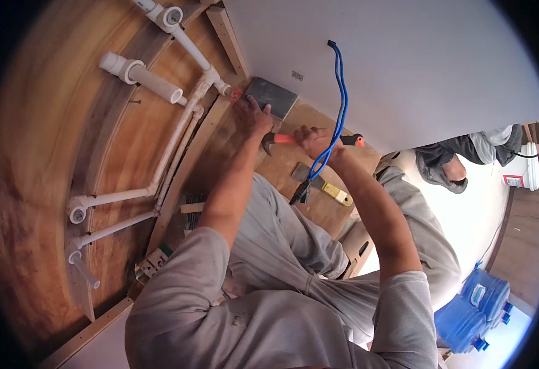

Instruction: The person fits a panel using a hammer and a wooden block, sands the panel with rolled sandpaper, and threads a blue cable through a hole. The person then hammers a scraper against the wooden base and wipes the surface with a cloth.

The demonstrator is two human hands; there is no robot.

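Note:
My right hand [317,141] is wrapped round the handle of a claw hammer [287,139], which has a red and black grip. The hammer's dark head points left, just below my left hand [253,117]. With its fingers apart, my left hand rests against the near left edge of a dark grey rectangular slab [275,98]. A small red piece [236,95] sits beside the slab's left corner, close to those fingers. On the wooden board below my right hand lies a scraper [331,189] with a yellow handle and a wide blade.
White pipes [180,135] run along the wooden wall at left. Blue cables [342,92] hang from the pale panel, crossing before my right wrist. Blue water jugs [475,304] stand at lower right. Dark clothing [441,163] and a white bucket [529,166] are at right.

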